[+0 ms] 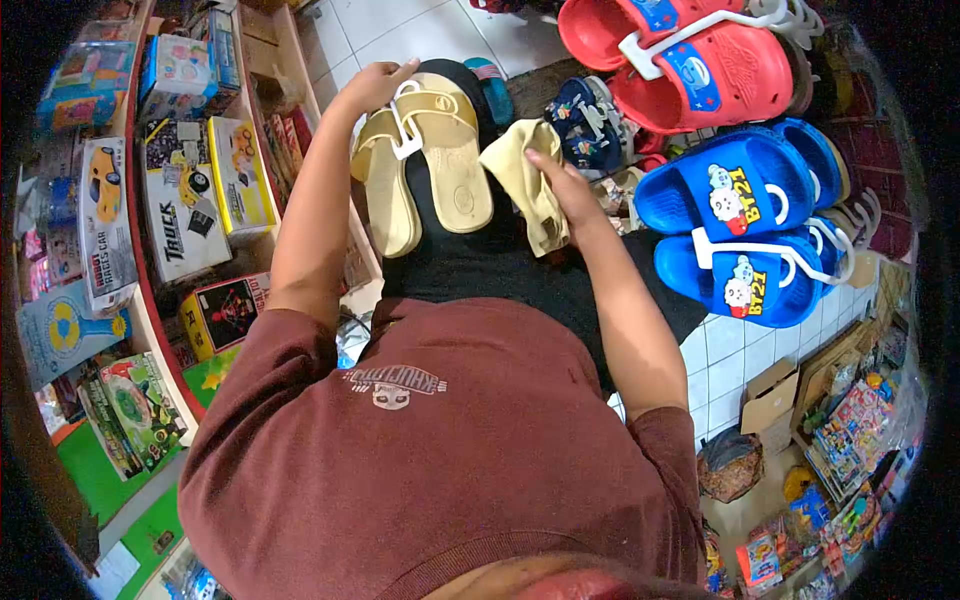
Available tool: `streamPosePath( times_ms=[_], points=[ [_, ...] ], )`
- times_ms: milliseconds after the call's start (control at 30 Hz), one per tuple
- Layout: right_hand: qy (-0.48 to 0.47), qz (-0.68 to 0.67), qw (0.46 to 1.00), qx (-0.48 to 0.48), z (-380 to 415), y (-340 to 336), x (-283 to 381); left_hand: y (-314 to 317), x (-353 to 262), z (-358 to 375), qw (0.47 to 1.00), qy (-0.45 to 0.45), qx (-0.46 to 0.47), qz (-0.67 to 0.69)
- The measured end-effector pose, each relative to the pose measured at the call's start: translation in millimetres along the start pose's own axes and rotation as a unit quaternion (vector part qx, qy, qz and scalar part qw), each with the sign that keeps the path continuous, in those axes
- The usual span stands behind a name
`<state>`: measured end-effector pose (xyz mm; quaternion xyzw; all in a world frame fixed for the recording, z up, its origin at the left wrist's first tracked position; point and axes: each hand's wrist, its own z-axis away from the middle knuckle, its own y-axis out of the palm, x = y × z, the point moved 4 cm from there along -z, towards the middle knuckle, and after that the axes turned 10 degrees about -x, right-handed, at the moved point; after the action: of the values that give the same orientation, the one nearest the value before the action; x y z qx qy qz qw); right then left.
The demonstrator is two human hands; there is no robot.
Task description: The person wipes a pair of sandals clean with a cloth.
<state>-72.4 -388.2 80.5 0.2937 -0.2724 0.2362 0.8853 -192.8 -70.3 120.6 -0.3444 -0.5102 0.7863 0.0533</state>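
A pair of cream slide sandals (460,178) rests on my dark-clothed lap, joined by a white plastic hanger (408,125). At the top of that hanger is my left hand (378,87), its fingers closed around the hook end; the grip is partly hidden. Just right of the sandals, my right hand (568,190) grips a crumpled pale yellow cloth (528,172), thumb on top. The cloth hangs beside the right sandal.
Red clogs (690,85) and blue slides (730,195) hang at the right. Dark blue patterned footwear (585,125) sits behind the cloth. Boxed toys, including a truck box (180,225), fill shelves at the left. A cardboard box (770,395) stands on the tiled floor.
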Motion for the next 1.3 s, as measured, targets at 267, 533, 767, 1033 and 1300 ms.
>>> streamPosePath(
  times_ms=[267, 533, 767, 1033, 1300],
  points=[
    [-0.114, 0.015, 0.988, -0.099, -21, -10, -3, -10, -34, 26, 0.998, 0.027, 0.027, -0.041],
    [-0.277, 0.07, 0.946, -0.15, -16, -20, 20, 4, -79, 77, 0.997, 0.046, 0.022, -0.058],
    [-0.593, 0.322, 0.733, -0.088, 52, 42, 69, 37, -72, 80, 0.992, 0.054, 0.005, -0.111],
    [-0.4, 0.221, 0.889, -0.018, 0, 53, -5, 44, -61, 77, 0.98, 0.114, -0.042, -0.16],
    [-0.454, 0.234, 0.859, 0.019, 5, 47, -4, 39, -56, 81, 0.99, 0.113, -0.045, -0.076]
  ],
)
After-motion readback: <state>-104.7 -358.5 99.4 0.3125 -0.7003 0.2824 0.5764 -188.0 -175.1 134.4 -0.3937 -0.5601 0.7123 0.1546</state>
